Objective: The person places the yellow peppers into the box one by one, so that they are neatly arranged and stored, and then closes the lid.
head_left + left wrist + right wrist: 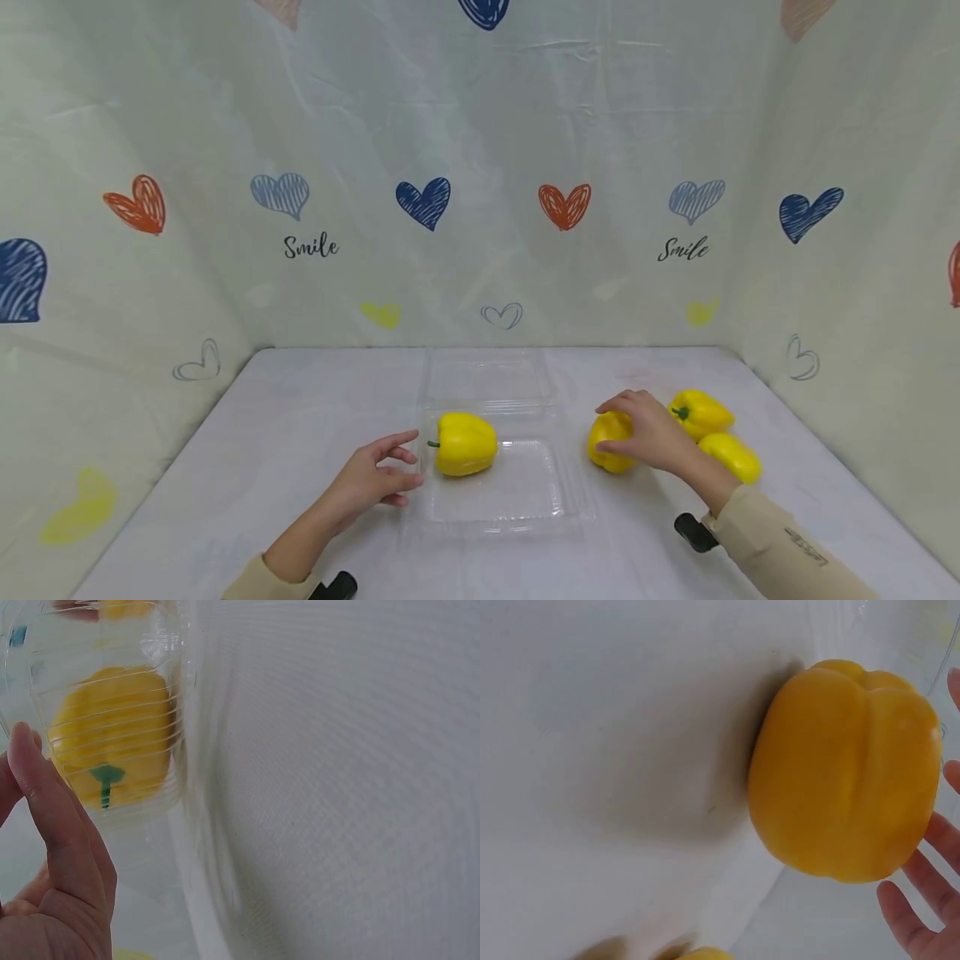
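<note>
left hand [372, 482] open, right hand [651, 433] touching pepper [609, 442]

Yellow pepper [609, 442] — on table, upright

Left hand [372, 482] at 7 o'clock: fingers loosely spread, holding nothing. Right hand [647, 433] at 4 o'clock: fingers curved, forearm sleeved.

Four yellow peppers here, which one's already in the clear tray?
The yellow pepper beside the left hand, lying on its side in the clear tray. The other three sit on the table right of the tray, one under the right hand.
</note>
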Motion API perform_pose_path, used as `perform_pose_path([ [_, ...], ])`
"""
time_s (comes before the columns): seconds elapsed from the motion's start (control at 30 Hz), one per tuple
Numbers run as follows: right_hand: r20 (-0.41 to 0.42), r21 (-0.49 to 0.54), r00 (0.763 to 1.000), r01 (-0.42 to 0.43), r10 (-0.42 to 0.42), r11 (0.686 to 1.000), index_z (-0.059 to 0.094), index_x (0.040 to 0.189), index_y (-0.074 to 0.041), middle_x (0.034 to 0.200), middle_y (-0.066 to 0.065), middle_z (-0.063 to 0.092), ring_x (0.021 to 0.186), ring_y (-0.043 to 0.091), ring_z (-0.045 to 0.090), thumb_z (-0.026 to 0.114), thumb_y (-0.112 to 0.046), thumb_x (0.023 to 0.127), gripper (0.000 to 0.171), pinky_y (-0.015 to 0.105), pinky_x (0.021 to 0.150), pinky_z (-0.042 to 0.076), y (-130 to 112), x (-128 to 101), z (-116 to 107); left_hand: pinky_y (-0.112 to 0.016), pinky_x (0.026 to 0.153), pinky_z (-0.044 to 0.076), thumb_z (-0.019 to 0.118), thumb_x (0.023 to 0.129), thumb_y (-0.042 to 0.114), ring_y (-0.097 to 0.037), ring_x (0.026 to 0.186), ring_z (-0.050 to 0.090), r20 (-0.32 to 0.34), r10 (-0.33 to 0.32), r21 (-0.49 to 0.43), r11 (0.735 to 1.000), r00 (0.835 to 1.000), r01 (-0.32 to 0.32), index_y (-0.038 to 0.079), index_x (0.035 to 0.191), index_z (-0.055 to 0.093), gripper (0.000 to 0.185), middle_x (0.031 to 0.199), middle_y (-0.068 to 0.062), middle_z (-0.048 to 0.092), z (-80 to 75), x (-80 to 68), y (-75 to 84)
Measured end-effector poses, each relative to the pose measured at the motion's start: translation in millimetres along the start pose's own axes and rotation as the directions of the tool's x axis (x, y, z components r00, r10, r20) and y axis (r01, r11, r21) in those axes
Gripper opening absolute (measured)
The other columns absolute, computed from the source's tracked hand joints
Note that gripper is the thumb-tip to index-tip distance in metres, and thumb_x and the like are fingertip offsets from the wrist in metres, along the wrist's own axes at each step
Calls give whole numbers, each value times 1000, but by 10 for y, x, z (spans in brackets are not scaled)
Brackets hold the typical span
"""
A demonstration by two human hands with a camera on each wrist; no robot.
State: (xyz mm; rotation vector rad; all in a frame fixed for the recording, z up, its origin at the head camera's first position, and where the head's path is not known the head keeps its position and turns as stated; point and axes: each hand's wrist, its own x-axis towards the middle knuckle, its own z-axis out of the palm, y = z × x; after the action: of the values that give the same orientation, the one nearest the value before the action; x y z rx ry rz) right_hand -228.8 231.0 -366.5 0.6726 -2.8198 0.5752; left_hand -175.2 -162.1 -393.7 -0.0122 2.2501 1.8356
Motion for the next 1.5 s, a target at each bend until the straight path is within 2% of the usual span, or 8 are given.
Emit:
perform_pose_path([
  [0.2, 16, -15, 999, 33, -33, 999, 68, 100, -9, 109, 9, 60, 102, 32, 51, 82, -28, 70, 39, 50, 90, 43, 91, -62, 2, -35, 64, 56, 75, 77, 6, -20, 67, 55, -5, -3, -1, 1000, 1000, 3, 5, 138, 43, 68, 107, -12, 50, -2, 1, -8],
  [0.33, 24, 11, 993, 114, -114, 993, 66, 105, -8, 117, 10, 60, 108, 33, 51, 81, -9, 69, 39, 54, 91, 37, 135, -114, -42, -35, 64, 56, 75, 78, 6, -20, 66, 55, 2, 5, -1, 1000, 1000, -5, 5, 138, 43, 68, 107, -12, 50, -3, 12, -16],
  [0.5, 58, 101, 981, 179, -186, 979, 61, 113, -8, 118, 6, 59, 113, 33, 48, 70, 10, 67, 50, 56, 94, 35, 186, -189, -140, -35, 64, 56, 75, 78, 6, -20, 67, 56, 0, 3, 1, 1000, 1000, -3, 4, 138, 43, 68, 106, -12, 50, 2, 6, -5],
  [0.73, 55, 218, 985, 148, -163, 965, 60, 114, -10, 103, -7, 60, 95, 14, 53, 76, -11, 77, 40, 45, 91, 44, 303, -201, -117, -35, 64, 56, 75, 78, 6, -21, 68, 56, -9, -9, 3, 1000, 1000, 9, 4, 138, 43, 68, 106, -12, 50, 1, -8, 1],
  [0.87, 53, 224, 986, 141, -156, 964, 61, 114, -12, 107, -3, 55, 97, 17, 52, 79, -14, 75, 43, 45, 91, 44, 288, -207, -79, -35, 64, 56, 75, 77, 6, -21, 68, 56, -9, -8, 7, 1000, 1000, 8, 5, 138, 44, 68, 107, -12, 51, 4, -9, 5],
  [1.0, 88, 187, 994, 54, -71, 981, 60, 116, -16, 116, 2, 48, 105, 24, 49, 81, -17, 72, 49, 50, 94, 41, 284, -233, -65, -35, 64, 56, 75, 77, 6, -22, 68, 57, -1, -1, 4, 1000, 1000, 1, 5, 138, 44, 69, 107, -12, 50, 7, -4, 5],
  [1.13, 121, 171, 992, 17, -38, 985, 58, 118, -14, 120, 8, 48, 107, 29, 49, 81, -17, 72, 52, 53, 95, 40, 300, -246, -58, -35, 64, 56, 75, 77, 6, -22, 68, 57, 6, 4, -2, 1000, 1000, -4, 4, 138, 43, 69, 107, -12, 50, 4, 0, -6],
  [1.5, 166, 160, 986, 7, -34, 987, 59, 111, -17, 121, 6, 45, 104, 27, 49, 75, 0, 68, 49, 50, 93, 42, 289, -199, -28, -36, 63, 56, 75, 77, 6, -22, 67, 56, -6, 2, 3, 1000, 1000, -2, 5, 138, 44, 68, 107, -12, 51, 9, 13, -30],
])
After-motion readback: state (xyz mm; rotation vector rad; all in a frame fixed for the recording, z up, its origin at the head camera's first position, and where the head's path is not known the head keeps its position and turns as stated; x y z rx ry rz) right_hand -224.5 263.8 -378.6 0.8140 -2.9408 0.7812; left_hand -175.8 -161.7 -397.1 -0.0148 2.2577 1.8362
